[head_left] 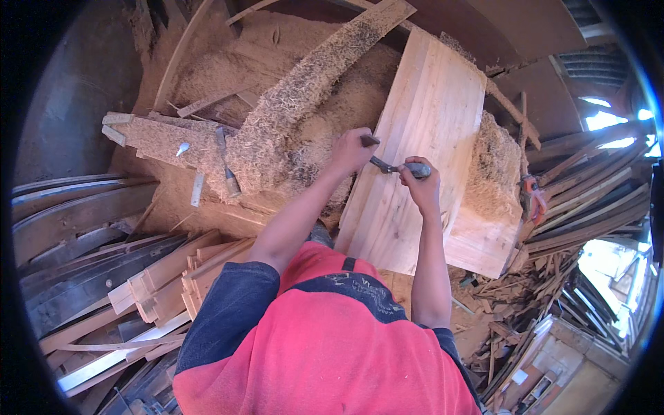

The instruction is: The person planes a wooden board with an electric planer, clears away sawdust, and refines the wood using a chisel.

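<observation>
A wide pale wooden board (pixel 432 104) lies slanted in front of me. Over its left edge, my left hand (pixel 351 150) is closed on a short dark piece (pixel 370 140) whose kind I cannot make out. My right hand (pixel 422 183) grips a chisel-like tool (pixel 417 169) by its grey, round-ended handle. The tool's dark metal end (pixel 380 164) points left, just below my left hand's dark piece. Whether the two touch is unclear. Shavings cover a long curved plank (pixel 311 66) to the left of the board.
On a shavings-strewn plank at left lie a wooden-handled tool (pixel 232 182), a small white object (pixel 183 149) and a pale strip (pixel 197 189). Stacked timber (pixel 76 221) fills the left side. An orange-handled tool (pixel 535 199) stands right of the board, near piled curved wood strips (pixel 588 190).
</observation>
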`<state>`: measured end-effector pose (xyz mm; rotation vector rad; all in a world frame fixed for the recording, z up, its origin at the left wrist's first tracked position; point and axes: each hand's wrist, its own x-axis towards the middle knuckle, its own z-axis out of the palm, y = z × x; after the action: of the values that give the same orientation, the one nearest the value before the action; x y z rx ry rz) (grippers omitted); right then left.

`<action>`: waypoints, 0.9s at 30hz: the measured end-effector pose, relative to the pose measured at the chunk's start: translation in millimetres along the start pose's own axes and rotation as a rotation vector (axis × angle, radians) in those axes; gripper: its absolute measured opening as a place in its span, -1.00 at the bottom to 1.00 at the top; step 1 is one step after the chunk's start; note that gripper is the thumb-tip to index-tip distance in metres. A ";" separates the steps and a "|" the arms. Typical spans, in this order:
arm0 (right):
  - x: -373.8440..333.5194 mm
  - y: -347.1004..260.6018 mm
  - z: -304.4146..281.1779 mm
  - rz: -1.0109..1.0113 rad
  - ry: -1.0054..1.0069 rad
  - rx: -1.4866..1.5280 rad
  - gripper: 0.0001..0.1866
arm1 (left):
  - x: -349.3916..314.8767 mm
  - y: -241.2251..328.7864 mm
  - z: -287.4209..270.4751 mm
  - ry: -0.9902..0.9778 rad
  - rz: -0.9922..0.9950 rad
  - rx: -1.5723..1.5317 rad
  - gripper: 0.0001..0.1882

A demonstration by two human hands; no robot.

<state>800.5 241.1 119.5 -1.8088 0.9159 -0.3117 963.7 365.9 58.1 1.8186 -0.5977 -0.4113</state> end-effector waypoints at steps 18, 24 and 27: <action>-25.1 -0.3 -53.4 -0.061 -0.051 -0.046 -0.58 | 5.1 4.8 40.9 -0.229 -0.085 -0.072 -0.69; -15.9 -18.1 -67.3 -0.175 -0.108 -0.036 -0.44 | 13.5 -19.9 54.4 -0.251 -0.035 -0.123 -0.67; -13.6 -23.8 -64.2 -0.016 -0.073 -0.167 -0.43 | 13.6 -17.5 50.4 -0.254 -0.055 -0.197 -0.71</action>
<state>763.9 211.0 170.7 -1.9680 0.8991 -0.1822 950.3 323.4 25.7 1.6085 -0.6578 -0.7214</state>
